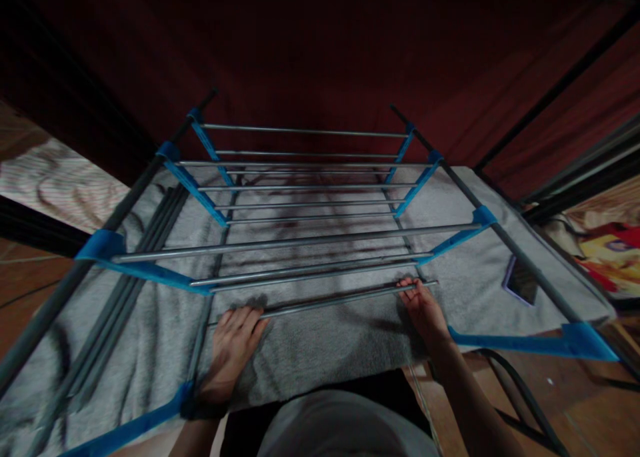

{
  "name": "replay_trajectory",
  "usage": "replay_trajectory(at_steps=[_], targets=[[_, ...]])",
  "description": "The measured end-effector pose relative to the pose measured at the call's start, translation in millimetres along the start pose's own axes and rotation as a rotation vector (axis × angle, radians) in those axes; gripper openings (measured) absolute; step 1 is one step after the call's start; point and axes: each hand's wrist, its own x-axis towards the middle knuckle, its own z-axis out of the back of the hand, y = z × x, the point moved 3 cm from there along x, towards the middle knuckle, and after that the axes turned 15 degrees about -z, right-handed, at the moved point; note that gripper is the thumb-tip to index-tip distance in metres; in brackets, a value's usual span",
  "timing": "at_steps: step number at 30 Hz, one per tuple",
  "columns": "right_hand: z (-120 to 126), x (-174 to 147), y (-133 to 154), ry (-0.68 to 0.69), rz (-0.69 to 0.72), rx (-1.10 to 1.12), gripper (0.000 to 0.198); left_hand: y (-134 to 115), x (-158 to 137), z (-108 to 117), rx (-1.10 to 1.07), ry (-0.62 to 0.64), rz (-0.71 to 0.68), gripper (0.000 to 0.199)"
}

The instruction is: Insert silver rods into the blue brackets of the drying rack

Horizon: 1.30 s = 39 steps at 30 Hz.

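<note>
Presently | left hand (237,340) and right hand (423,309): both holding one grey rod (330,301) near its ends | support evenly, parallel to mounted crossbars (300,242)

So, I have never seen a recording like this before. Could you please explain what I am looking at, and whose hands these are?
There is no machine here. One picture is shown, taken by a camera on a person's head, looking forward and down, so the hands at the bottom are that person's own. The left hand is curled over a thin metal rod near one end; the right hand grips it near the other. Beyond them is a rack of grey poles, blue plastic brackets and crosswise rods. Underneath lies a grey cloth, with what looks like a phone on the right and more poles on the left.
</note>
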Motion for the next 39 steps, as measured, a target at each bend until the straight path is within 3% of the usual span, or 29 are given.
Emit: replay_trajectory(at_steps=[11, 15, 25, 39], targets=[[-3, -1, 0, -0.034, -0.008, -0.019, 0.017, 1, 0, 4, 0.022, -0.046, -0.026, 0.013], [-1, -1, 0, -0.023, -0.006, -0.031, 0.017, 3, -4, 0, 0.05, -0.006, -0.035, 0.015], [-3, -2, 0, -0.039, -0.009, -0.022, 0.015, 4, -5, -3, 0.084, 0.024, 0.076, 0.028], [-7, -7, 2, -0.014, -0.003, -0.047, 0.015, 1, 0, 0, 0.009, 0.06, 0.093, 0.022]])
